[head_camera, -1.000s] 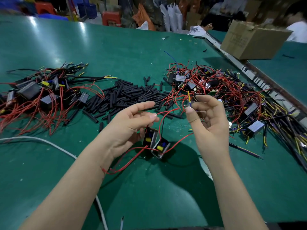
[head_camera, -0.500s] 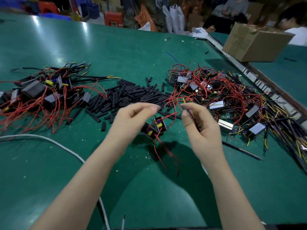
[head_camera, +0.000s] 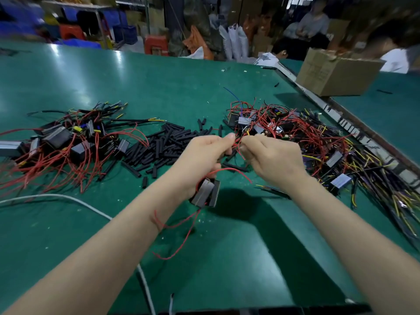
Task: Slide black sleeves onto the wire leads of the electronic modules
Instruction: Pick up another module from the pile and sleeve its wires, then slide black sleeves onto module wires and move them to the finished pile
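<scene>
Pinching thin red wires [head_camera: 237,145] between curled fingertips — left hand [head_camera: 205,155] and right hand [head_camera: 272,159] almost meeting above the green table [head_camera: 159,87]. Dangling just below the left palm, two boxy dark modules [head_camera: 205,193] with grey faces, glossy red leads looping down under the wrist. Just beyond the knuckles, a loose heap of short matte black sleeves [head_camera: 163,144] — stubby tubes. Further left of the grip, a tangle of modules with sleeved leads [head_camera: 68,142]; right of it, an unsleeved red-and-yellow tangle [head_camera: 318,142]. Far right, a cardboard box [head_camera: 336,73].
</scene>
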